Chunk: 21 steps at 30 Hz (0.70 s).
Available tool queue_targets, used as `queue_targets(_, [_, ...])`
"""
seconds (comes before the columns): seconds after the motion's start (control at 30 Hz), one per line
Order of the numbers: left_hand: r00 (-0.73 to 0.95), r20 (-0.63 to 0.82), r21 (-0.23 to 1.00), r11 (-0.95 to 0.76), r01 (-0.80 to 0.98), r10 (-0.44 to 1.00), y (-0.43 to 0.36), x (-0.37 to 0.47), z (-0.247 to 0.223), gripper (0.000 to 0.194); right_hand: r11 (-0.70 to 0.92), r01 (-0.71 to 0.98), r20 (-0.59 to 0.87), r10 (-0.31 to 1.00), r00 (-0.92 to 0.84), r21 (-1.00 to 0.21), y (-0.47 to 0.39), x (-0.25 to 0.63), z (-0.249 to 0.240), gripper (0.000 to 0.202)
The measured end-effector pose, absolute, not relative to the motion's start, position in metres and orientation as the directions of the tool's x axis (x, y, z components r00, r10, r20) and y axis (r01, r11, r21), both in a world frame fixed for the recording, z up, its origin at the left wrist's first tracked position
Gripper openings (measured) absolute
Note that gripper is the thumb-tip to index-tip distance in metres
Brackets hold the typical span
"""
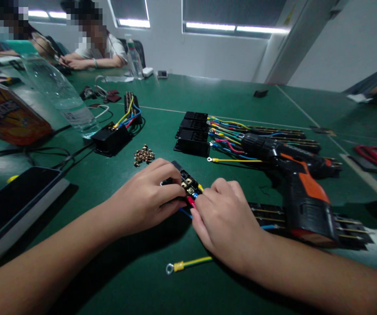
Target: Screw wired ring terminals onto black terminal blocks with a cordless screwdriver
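Between my hands lies a small black terminal block (pixel 188 179) with brass-coloured contacts. My left hand (pixel 152 192) is closed at its left side, fingertips pinched on the block's near edge. My right hand (pixel 226 214) pinches a wire with a red sleeve (pixel 191 201) against the block; yellow and blue sleeves show beside it. A yellow-green wire with a ring terminal (pixel 169 268) comes out beneath my right hand. Beyond my left hand sits a pile of small brass screws (pixel 144 155). A black and orange power drill (pixel 306 192) rests to the right, over a black strip (pixel 352 229).
Several wired black boxes (pixel 193 142) stand behind the hands, another (pixel 111 138) at left. A water bottle (pixel 60 94), an orange drink bottle (pixel 7 113) and a phone-like device (pixel 14 205) occupy the left side. Two people sit across the table (pixel 214 94).
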State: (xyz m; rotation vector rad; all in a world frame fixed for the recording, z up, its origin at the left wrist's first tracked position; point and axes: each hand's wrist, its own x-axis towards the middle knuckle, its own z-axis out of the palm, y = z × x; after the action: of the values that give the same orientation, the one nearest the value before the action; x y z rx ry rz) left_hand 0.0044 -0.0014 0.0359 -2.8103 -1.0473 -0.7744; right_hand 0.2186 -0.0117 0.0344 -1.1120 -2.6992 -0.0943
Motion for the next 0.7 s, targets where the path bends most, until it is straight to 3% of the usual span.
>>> queue_targets(0.7, [0.645, 0.466, 0.147, -0.772, 0.619, 0.606, 0.0008, 0.0025, 0.0342, 0.008, 0.710, 0.704, 0.251, 0.686, -0.683, -0.025, -0.0110, 0.2178, 0.0333, 0.015])
